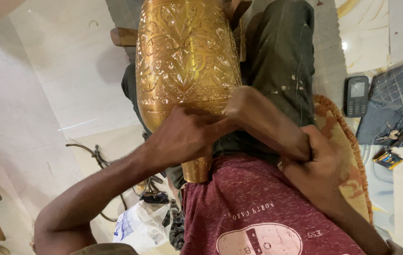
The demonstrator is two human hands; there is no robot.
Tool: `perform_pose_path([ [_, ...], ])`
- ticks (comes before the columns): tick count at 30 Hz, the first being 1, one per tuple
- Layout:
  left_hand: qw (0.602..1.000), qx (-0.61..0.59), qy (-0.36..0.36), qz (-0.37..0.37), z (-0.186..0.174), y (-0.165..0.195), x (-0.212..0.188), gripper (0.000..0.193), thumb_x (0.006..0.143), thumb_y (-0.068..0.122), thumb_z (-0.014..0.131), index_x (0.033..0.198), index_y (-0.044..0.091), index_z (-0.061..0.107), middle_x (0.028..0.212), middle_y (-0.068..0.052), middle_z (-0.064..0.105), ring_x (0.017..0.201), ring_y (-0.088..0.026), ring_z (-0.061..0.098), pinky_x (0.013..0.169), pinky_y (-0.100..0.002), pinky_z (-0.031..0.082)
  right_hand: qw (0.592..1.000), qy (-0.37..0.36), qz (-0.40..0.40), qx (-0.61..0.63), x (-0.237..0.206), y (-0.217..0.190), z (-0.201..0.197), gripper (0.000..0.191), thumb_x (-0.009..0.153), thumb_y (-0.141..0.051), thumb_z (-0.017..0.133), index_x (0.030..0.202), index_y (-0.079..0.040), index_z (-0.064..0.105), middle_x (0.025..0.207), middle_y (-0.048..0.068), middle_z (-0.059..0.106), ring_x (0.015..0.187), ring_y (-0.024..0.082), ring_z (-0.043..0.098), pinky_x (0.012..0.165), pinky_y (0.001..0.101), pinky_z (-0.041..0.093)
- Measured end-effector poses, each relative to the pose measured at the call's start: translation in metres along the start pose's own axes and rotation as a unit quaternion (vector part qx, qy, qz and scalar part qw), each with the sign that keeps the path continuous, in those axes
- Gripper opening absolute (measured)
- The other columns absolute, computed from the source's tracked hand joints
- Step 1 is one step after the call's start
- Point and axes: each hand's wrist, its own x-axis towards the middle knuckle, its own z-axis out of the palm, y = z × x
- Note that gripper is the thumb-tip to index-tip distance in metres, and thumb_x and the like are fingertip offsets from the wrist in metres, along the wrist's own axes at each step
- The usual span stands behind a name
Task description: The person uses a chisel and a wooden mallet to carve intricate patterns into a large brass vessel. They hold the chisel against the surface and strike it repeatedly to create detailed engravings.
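Vase: big gold embossed vase (185, 56) lies across the lap, long axis running away from the body, narrow neck nearest

Left hand (182, 134): closed on the vase's lower shoulder; nearer hand

Right hand (317, 158): fist gripping a wooden mallet (263, 118); its head touches the vase

Hidden: vase top cut off; left fingertips unseen

Nearby: phone (356, 96) on floor

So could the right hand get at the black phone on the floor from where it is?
Probably yes: the right hand grips the mallet-like wooden tool, but the black phone lies uncovered on that side with nothing between.
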Motion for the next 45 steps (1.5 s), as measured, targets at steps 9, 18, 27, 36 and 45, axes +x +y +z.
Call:
perform_pose_path([
  [9, 0.997, -0.043, 0.058, 0.016, 0.001, -0.001, -0.001, 0.050, 0.092, -0.004, 0.066, 0.137, 0.015, 0.063, 0.102, -0.011, 0.079, 0.057, -0.012, 0.062, 0.046, -0.028, 0.055, 0.983, 0.028, 0.091, 0.159, -0.003, 0.011, -0.002, 0.013, 0.089, -0.002, 0.079, 0.097, -0.005, 0.069, 0.079, 0.006, 0.071, 0.065, 0.012, 0.068, 0.059, 0.0273, 0.056],
  [18, 0.999, -0.025, 0.024, -0.021, -0.002, 0.004, -0.002, 0.045, 0.099, 0.002, 0.066, 0.140, 0.019, 0.059, 0.102, -0.013, 0.077, 0.054, -0.012, 0.063, 0.050, -0.029, 0.058, 0.997, -0.037, 0.036, -0.063, 0.002, 0.002, -0.007, 0.040, 0.058, -0.001, 0.086, 0.093, -0.003, 0.066, 0.073, 0.007, 0.066, 0.060, 0.018, 0.064, 0.058, 0.0324, 0.049],
  [27, 0.995, -0.018, 0.095, 0.014, 0.007, 0.001, -0.009, 0.060, 0.086, 0.000, 0.064, 0.144, 0.013, 0.058, 0.121, -0.012, 0.077, 0.083, -0.020, 0.075, 0.070, -0.039, 0.063, 0.990, 0.070, 0.031, 0.122, 0.006, 0.007, -0.009, 0.023, 0.081, -0.006, 0.083, 0.094, -0.005, 0.064, 0.086, 0.007, 0.067, 0.074, 0.011, 0.063, 0.066, 0.0281, 0.052],
  [36, 0.999, -0.007, 0.047, -0.020, 0.006, 0.001, -0.008, 0.051, 0.097, 0.006, 0.062, 0.146, 0.019, 0.058, 0.111, -0.009, 0.078, 0.086, -0.022, 0.076, 0.079, -0.043, 0.064, 1.000, 0.003, 0.002, 0.008, 0.000, 0.008, -0.010, 0.043, 0.062, -0.002, 0.084, 0.101, 0.002, 0.065, 0.077, 0.010, 0.068, 0.068, 0.012, 0.063, 0.063, 0.0301, 0.050],
  [45, 0.998, -0.024, -0.026, -0.059, 0.008, -0.001, -0.009, 0.039, 0.101, 0.015, 0.063, 0.140, 0.020, 0.061, 0.106, -0.009, 0.078, 0.080, -0.021, 0.076, 0.083, -0.044, 0.064, 0.999, -0.030, -0.013, -0.015, 0.006, 0.005, -0.011, 0.041, 0.065, 0.002, 0.079, 0.104, 0.000, 0.067, 0.078, 0.004, 0.068, 0.065, 0.014, 0.065, 0.060, 0.0321, 0.050],
])
